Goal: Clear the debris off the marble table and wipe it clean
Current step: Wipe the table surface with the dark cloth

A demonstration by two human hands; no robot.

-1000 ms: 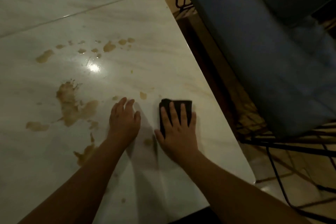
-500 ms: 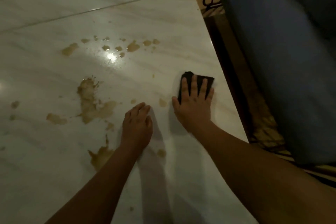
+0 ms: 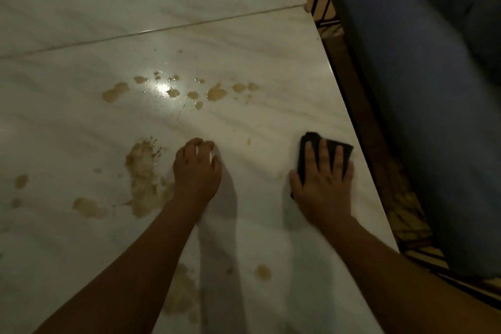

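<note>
The white marble table (image 3: 244, 48) carries brown spill stains: a large smear (image 3: 143, 179) left of centre and a row of small drops (image 3: 217, 92) further back. My right hand (image 3: 324, 181) lies flat with straight fingers on a folded black cloth (image 3: 325, 147) near the table's right edge, pressing it down. My left hand (image 3: 196, 171) rests on the marble just right of the large smear, fingers bent at the tips and holding nothing.
A blue cushioned seat (image 3: 420, 89) on a black metal frame stands close along the table's right edge. A seam (image 3: 151, 31) crosses the tabletop at the back. More stains (image 3: 181, 293) lie near my left forearm, and a bright light glare (image 3: 162, 88) sits among the drops.
My right hand has slid the black cloth to the right, towards the table edge, so the two hands now lie further apart. The left hand stays on the marble.
</note>
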